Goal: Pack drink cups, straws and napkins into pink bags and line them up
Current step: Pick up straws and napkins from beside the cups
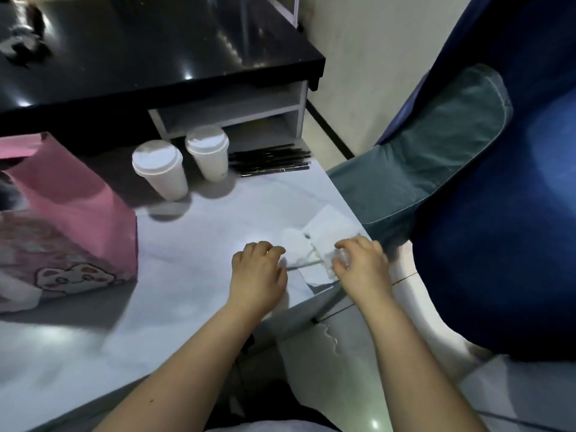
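Gathering napkins looks to be the step in hand, judging by where your hands lie.

Item 1: thin white paper napkins (325, 232), a small loose pile, partly crumpled. It lies at the right edge of the pale marble-look table (187, 244), close to its near corner. Your right hand (361, 261) curls its fingers into the crumpled end and pinches it. Your left hand (258, 269) sits knuckles-up just beside the pile, fingers bent, tips at its edge. Whether it holds a sheet cannot be told.

Item 2: thin black drinking straws (271, 160), a flat bundle at the table's far right.

Item 3: left white lidded paper cup (160, 173) and right white lidded paper cup (209, 152). Both stand upright, near each other but apart, beside the straws.

Item 4: tall pink paper bag (71, 210), standing at the left, well apart from the napkins.

Next move, as a judgement: you separate one portion from the pile and carry it across to the bag. Thin sheets cling, so a light pinch with the other hand steadying the pile would serve.

Markings: the bag carries a cartoon cat face low on its front. No words are readable. The cups show no legible brand.
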The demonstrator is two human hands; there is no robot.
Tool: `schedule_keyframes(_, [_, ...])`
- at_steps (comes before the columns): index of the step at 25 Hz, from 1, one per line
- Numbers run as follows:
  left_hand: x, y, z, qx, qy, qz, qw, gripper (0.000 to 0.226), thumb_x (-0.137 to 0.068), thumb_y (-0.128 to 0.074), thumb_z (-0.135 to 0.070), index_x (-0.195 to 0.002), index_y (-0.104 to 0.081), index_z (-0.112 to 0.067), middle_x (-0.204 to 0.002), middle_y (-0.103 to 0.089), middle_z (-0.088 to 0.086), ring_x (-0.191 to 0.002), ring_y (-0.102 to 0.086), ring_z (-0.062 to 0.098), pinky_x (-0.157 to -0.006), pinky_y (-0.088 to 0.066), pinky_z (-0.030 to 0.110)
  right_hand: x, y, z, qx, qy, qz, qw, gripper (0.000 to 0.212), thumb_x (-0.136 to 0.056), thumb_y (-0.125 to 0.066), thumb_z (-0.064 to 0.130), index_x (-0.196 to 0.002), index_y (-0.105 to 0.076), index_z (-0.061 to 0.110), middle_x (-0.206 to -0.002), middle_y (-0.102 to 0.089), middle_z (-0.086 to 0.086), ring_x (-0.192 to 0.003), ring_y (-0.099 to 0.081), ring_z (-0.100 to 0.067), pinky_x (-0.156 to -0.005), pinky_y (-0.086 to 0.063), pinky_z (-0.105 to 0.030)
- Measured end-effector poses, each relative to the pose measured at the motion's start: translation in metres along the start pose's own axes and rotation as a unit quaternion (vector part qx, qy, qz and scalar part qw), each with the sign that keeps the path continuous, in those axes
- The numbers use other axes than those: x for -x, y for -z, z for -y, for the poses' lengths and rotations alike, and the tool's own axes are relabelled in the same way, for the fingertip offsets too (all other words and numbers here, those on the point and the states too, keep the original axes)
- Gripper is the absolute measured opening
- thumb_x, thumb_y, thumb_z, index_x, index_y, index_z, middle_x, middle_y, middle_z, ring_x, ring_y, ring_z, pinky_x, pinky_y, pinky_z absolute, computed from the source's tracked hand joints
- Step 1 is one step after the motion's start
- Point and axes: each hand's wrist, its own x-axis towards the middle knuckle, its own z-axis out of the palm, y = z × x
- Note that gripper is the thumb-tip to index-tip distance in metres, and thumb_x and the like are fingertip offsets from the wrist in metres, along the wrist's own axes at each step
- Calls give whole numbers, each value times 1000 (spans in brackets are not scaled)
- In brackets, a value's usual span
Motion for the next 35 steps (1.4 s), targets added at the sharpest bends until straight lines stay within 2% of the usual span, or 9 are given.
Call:
schedule_keyframes(4, [-4, -6, -4, -9, 17, 0, 1000, 29, -88, -58, -28, -115, -65, -23, -115, -61, 0, -112, -51, 27, -87, -38, 39, -9, -24, 6, 69, 11, 10, 998, 38, -77, -67, 43, -108, -63, 22, -113, -54, 0, -108, -42, -26, -88, -32, -39])
schedule_keyframes(9, [-9, -4, -7, 4, 32, -14, 999, 29, -91, -57, -29, -118, -64, -22, -119, -60, 2, -116, -49, 28, -91, -37, 40, -8, -33, 2, -15, 0, -83, 996, 12, -81, -66, 16, -93, -67, 11, -98, -60, -7, -94, -52, -33, -80, -37, -41])
schedule_keyframes(11, [-10, -3, -10, 11, 31, -20, 999, 30, -91, -57, -30, -119, -64, -22, -120, -60, 1, -117, -49, 27, -93, -36, 40, -12, -31, -2, -35, -2, -74, 997, 20, -81, -68, 20, -98, -66, 12, -104, -59, -6, -97, -51, -32, -81, -39, -40])
schedule_keyframes(14, [-11, -3, -14, 15, 25, -23, 999, 31, -90, -58, -31, -120, -63, -22, -120, -59, 1, -118, -47, 25, -94, -34, 39, -22, -32, -2, 32, -18, -2, 999, 41, -79, -68, 39, -115, -58, 22, -118, -50, -4, -107, -42, -29, -88, -38, -40])
schedule_keyframes(16, [-10, -2, -17, 18, 18, -22, 999, 32, -89, -58, -30, -120, -63, -22, -120, -59, 1, -118, -47, 25, -94, -34, 40, -27, -35, 0, 51, -13, 1, 999, 36, -83, -64, 39, -114, -59, 22, -115, -51, -4, -105, -42, -28, -87, -37, -39])
schedule_keyframes(19, [-10, 0, -19, 16, 11, -20, 1000, 34, -87, -60, -29, -121, -62, -22, -121, -59, 2, -119, -47, 26, -95, -34, 40, -29, -38, 1, 2, -7, -35, 999, 21, -88, -60, 25, -104, -67, 14, -105, -59, -7, -98, -49, -30, -83, -38, -38])
schedule_keyframes(23, [-10, 3, -21, 12, 9, -20, 1000, 36, -87, -59, -27, -122, -61, -22, -122, -58, 2, -120, -46, 26, -96, -33, 40, -29, -31, -4, -57, 3, -47, 997, 18, -92, -58, 22, -100, -70, 11, -101, -64, -7, -94, -53, -29, -77, -44, -37])
schedule_keyframes(29, [-25, 26, -18, -12, 6, -37, 999, 40, -88, -56, -29, -127, -57, -24, -127, -55, 0, -122, -44, 24, -98, -31, 40, -34, -7, 11, -19, 120, -68, 990, 13, -90, -56, 5, -98, -66, 2, -99, -64, -14, -86, -57, -35, -65, -38, -37])
schedule_keyframes(35, [-56, 98, -1, -43, 0, -141, 989, 40, -84, -59, -23, -123, -60, -19, -119, -58, 4, -112, -47, 30, -91, -32, 41, -61, 57, 59, -3, 273, -121, 954, 15, -78, -62, -13, -88, -63, -3, -88, -61, -16, -72, -57, -34, -56, -35, -29])
